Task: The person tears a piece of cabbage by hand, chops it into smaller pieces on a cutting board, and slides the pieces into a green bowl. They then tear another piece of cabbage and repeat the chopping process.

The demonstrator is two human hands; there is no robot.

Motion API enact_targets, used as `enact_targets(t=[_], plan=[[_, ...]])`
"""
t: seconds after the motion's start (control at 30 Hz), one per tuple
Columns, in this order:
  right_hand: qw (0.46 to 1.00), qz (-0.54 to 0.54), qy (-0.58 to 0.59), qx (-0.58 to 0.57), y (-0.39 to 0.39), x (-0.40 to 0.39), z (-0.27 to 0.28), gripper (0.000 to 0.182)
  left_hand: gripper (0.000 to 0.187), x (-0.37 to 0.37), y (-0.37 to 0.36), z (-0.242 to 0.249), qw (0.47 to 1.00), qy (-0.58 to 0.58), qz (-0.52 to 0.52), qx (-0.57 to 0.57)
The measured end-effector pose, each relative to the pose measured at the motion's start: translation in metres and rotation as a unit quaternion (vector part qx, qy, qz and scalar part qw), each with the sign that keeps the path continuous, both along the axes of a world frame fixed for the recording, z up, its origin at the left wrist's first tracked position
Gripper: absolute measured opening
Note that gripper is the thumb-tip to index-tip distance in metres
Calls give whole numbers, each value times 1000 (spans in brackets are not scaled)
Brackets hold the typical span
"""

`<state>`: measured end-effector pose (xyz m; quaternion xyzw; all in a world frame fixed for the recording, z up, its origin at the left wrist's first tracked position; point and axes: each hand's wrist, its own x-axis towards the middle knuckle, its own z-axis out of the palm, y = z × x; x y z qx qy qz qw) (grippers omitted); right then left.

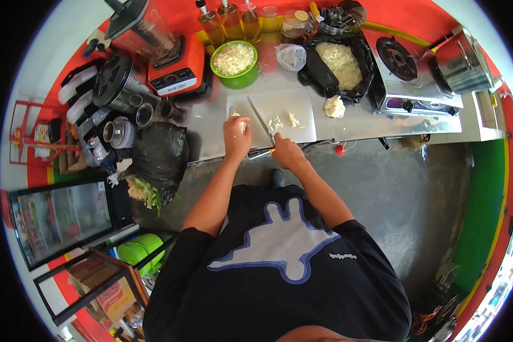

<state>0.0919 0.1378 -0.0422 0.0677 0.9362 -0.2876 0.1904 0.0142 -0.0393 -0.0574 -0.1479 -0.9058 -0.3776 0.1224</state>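
A white cutting board (302, 105) lies on the steel counter in front of me. My right hand (289, 154) is closed round the handle of a knife, whose long blade (259, 114) slants up and left across the board. At the board's left side my left hand (237, 138) has its fingers curled on a pale piece of food (243, 126), partly hidden by them. Small piles of pale chopped bits (293, 118) lie right of the blade. Beyond the board stands a green bowl (239, 80) heaped with similar chopped bits.
A pale, cauliflower-like lump (334, 106) sits right of the board. Behind it is a black bag (319, 71) of pale pieces. A gas stove (419, 104) with a pot (463, 62) stands right; a red blender (179, 74) and black plastic bag (159, 154) are left.
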Motion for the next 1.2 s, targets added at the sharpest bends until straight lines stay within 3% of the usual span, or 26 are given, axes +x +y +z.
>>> enact_targets(t=[0.13, 0.4, 0.6, 0.77, 0.83, 0.87, 0.93, 1.07, 1.17, 1.2], plan=[[1000, -11, -9, -14, 12, 12, -3, 37, 32, -11, -22, -4, 997, -22, 50, -54], [992, -125, 8, -3, 41, 22, 2, 41, 39, -11, -22, -25, 988, -127, 61, 70], [995, -63, 66, -33, 42, 20, 1, 35, 41, -1, -4, -16, 984, -123, -40, 122], [995, -9, 72, -61, 27, 10, 10, 37, 40, 0, 6, -4, 985, -166, 3, 44], [996, 9, 71, -56, 24, 5, 12, 35, 40, -1, 6, 2, 991, -79, 33, -100], [996, 24, 67, -51, 22, 3, 13, 34, 40, -4, 6, 5, 991, -78, 35, -99], [995, 25, 72, -56, 20, 0, 15, 34, 42, -8, 7, 15, 971, -169, 38, -162], [996, 26, 73, -50, 14, -5, 23, 34, 42, -11, 12, 35, 947, -269, 75, -161], [996, 36, 70, -37, 8, -5, 24, 32, 31, -10, 11, 14, 972, -186, 109, -91], [996, 36, 68, -37, 6, -4, 21, 32, 26, -11, 8, 10, 988, -129, 54, -68]])
